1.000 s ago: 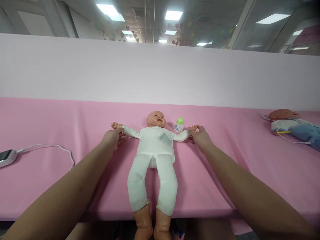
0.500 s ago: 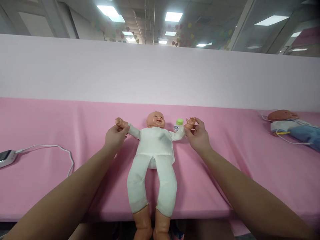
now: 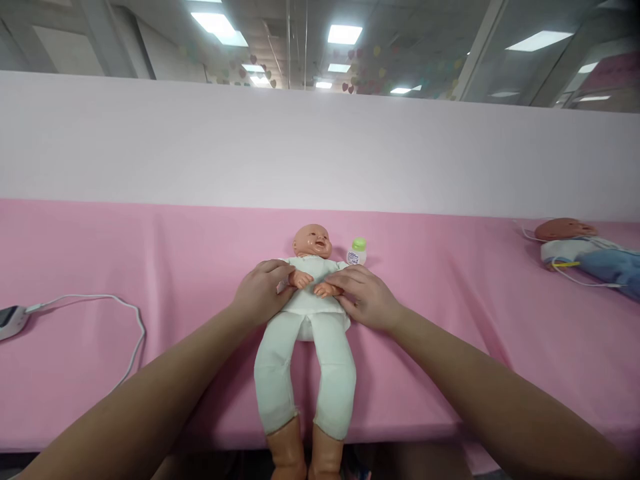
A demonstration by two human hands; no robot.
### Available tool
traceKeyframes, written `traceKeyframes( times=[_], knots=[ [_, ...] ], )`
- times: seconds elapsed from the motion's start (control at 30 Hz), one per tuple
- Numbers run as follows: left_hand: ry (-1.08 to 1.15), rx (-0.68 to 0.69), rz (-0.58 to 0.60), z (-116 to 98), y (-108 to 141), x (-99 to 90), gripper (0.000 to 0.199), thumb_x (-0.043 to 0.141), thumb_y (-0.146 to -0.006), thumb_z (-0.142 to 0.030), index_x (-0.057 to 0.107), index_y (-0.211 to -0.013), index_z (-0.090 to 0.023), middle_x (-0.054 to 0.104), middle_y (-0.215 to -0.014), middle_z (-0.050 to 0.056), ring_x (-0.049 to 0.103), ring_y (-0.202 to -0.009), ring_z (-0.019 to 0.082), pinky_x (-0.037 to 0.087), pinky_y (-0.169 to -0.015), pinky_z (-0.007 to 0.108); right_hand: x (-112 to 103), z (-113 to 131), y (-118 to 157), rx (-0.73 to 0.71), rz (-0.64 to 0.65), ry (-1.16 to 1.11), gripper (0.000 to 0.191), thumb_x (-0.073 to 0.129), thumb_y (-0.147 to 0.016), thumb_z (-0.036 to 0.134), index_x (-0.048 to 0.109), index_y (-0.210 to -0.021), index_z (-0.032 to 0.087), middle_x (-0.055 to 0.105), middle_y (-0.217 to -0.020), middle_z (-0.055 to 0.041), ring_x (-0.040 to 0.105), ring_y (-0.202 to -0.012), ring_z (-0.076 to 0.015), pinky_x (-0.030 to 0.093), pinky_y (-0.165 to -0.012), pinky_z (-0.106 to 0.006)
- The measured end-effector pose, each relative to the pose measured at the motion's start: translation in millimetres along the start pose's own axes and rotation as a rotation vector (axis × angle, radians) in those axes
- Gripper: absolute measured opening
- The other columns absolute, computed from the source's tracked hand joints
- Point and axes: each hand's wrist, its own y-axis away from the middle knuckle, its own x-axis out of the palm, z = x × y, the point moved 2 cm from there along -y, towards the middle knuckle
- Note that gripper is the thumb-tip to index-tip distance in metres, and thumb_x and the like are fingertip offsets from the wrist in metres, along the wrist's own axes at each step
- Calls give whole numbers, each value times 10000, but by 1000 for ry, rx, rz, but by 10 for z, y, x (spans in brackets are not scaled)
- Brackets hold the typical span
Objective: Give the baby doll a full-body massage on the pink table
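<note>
"What's at the left edge of the frame?"
"A white device (image 3: pixel 13 322) with a dark screen. Its cable (image 3: pixel 140 327) curves down to the person's left arm."
"And next?"
"The left hand (image 3: pixel 264 290), just left of centre, thumb and fingers pinching one arm of a doll (image 3: pixel 306 327)."
"Where's the doll?"
"On its back on the pink sheet (image 3: pixel 445 267), centre to lower centre of the frame, lower legs past the sheet's front edge. Its hands lie close together over its shirt."
"Right of that?"
"A bottle (image 3: pixel 357 255) with a green cap stands near the doll's head. Below it, the right hand (image 3: pixel 367 297) grips the other arm; how tightly, I can't tell."
"Far right?"
"A second figure (image 3: pixel 595 257) in blue and white, lying down."
</note>
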Motion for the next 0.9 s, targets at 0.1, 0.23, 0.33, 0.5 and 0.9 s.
traceKeyframes(
  times=[0.1, 0.23, 0.33, 0.5, 0.9],
  knots=[
    [33, -19, 24, 2, -5, -18, 299, 614, -922, -354, 711, -1188, -258, 730, -1264, 75, 652, -1196, 303, 526, -988, 440, -14, 11, -5, 14, -14, -22, 368, 586, -928, 137, 670, -1268, 248, 766, -1160, -57, 679, -1101, -265, 541, -988, -477],
    [148, -113, 10, 69, -16, -61, 282, 639, -917, -415, 712, -1149, -273, 746, -1209, 54, 677, -1129, 295, 535, -934, 412, -38, -48, 39, 168, -93, -53, 388, 635, -899, 180, 670, -1273, 277, 758, -1168, -56, 689, -1050, -268, 565, -942, -475],
    [308, -343, -50, 302, -18, -78, 276, 656, -901, -457, 712, -1100, -273, 768, -1132, 41, 708, -1049, 287, 549, -868, 386, -70, -241, 118, 402, -250, -156, 448, 680, -886, 268, 626, -1330, 294, 729, -1257, -68, 696, -1022, -260, 600, -846, -435],
    [549, -758, -227, 923, 19, -52, 387, 680, -853, -550, 693, -1017, -199, 765, -977, 87, 734, -926, 304, 566, -776, 385, -141, -816, 343, 849, -410, -367, 688, 748, -841, 407, 488, -1455, 236, 744, -1109, -80, 725, -943, -247, 611, -831, -415],
    [914, -1004, -398, 1343, 19, 24, 250, 830, -720, -346, 689, -832, -173, 713, -803, 80, 735, -877, 258, 622, -834, 371, -131, -1202, 597, 1203, -184, -423, 717, 748, -825, 415, 471, -1452, 206, 718, -799, -18, 654, -587, -191, 528, -534, -297]
  ],
)
